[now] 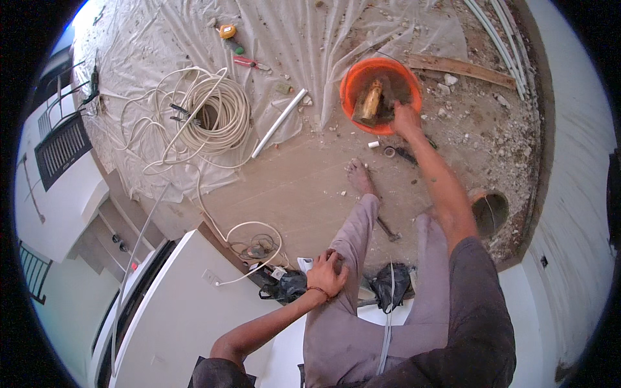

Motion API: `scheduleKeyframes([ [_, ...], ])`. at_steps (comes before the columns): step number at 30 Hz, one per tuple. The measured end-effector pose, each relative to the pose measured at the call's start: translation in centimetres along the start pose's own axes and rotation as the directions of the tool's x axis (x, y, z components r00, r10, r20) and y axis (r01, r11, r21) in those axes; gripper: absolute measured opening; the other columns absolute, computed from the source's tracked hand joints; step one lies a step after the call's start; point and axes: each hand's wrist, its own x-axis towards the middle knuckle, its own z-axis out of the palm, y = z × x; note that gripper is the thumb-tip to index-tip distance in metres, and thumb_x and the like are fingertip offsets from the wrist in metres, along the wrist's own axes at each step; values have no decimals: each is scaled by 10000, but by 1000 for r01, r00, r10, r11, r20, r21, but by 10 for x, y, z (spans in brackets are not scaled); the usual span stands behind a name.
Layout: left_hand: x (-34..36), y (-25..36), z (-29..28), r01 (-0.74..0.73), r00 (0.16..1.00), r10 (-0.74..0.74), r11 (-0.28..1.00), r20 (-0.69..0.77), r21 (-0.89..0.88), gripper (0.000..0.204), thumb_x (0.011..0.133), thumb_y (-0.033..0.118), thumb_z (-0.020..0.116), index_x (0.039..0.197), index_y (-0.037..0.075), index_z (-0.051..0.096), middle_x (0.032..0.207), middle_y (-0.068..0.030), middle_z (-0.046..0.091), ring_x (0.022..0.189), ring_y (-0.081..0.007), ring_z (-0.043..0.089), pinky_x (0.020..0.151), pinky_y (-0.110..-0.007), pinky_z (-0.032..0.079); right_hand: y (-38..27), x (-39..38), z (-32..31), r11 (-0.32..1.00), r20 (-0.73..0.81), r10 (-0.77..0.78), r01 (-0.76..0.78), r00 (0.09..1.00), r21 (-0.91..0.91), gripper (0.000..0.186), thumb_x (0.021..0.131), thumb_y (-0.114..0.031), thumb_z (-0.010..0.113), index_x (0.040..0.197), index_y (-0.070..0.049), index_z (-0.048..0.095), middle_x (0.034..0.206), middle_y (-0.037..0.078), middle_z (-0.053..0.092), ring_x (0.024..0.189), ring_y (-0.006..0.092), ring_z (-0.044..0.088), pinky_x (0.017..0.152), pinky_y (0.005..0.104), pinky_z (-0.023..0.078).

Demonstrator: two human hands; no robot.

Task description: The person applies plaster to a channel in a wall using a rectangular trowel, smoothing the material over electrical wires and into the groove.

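Orange bucket [380, 96] sits on the dusty floor at about 1 o'clock from frame centre, upright, mouth open to the camera. Inside it: a yellow power tool [370, 102] lying among darker items too blurred to name.

Right hand [405, 120] reaches over the bucket's rim at its 5 o'clock edge, fingers curled down into the bucket; whether it has closed on anything inside cannot be told. Arm fully extended from lower right.

Left hand [327, 273] lies palm-down on the person's left knee, fingers spread and relaxed, gripping nothing. A beaded bracelet [317, 291] sits at the wrist.

Bare left foot [359, 177] planted on the floor at 6 o'clock of the bucket, apart from it. Small roll of tape [389, 151] just below the bucket, near the foot.

Further out: white pipe [279, 123] lying diagonally at 9 o'clock of the bucket. Large coil of white cable [213, 113] beyond it, on the plastic sheet [142, 58]. Tape measure [227, 31] at 11 o'clock, far side of the sheet. Wooden plank [460, 66] at 2 o'clock of the bucket. Round hole in the floor [490, 212] at 4 o'clock, beside the right forearm.
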Motion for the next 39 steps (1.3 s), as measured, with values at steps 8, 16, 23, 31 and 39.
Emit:
scheduleKeyframes([
  [8,-12,5,23,-10,1000,10,1000,-17,16,367,807,364,572,1098,140,582,1224,-127,530,1088,-372,529,825,-492,493,12,-16,-1,921,31,86,-91,996,378,392,866,-269,616,1115,18,519,922,204,633,800,333,646,664,439,527],
  [16,-32,24,53,48,999,-50,992,15,117,422,808,364,551,1130,91,557,1245,-163,519,1078,-386,540,841,-502,489,25,-130,-92,318,362,55,-360,930,877,332,913,-312,608,1048,-17,540,744,60,577,564,143,577,485,299,499],
  [23,-44,42,73,142,989,-148,971,17,191,457,815,378,542,1164,83,555,1254,-177,517,1104,-384,534,862,-492,485,-20,-238,-168,517,-384,11,323,923,792,383,883,-173,635,1203,-6,507,919,63,602,693,130,588,610,280,496],
  [31,-46,57,96,122,992,-127,956,1,268,484,842,398,521,1173,47,551,1216,-208,549,1090,-358,565,912,-435,464,39,-211,-145,834,-217,95,41,972,551,654,901,-398,523,1354,39,350,1104,279,588,1046,422,569,859,482,472],
  [39,-76,69,140,-142,987,96,890,126,434,657,854,493,505,1305,17,468,1322,-229,480,1222,-371,464,1029,-432,371,194,-563,-303,770,-798,157,433,582,468,477,757,-111,679,1163,-73,432,1062,180,485,971,373,533,843,429,440],
])
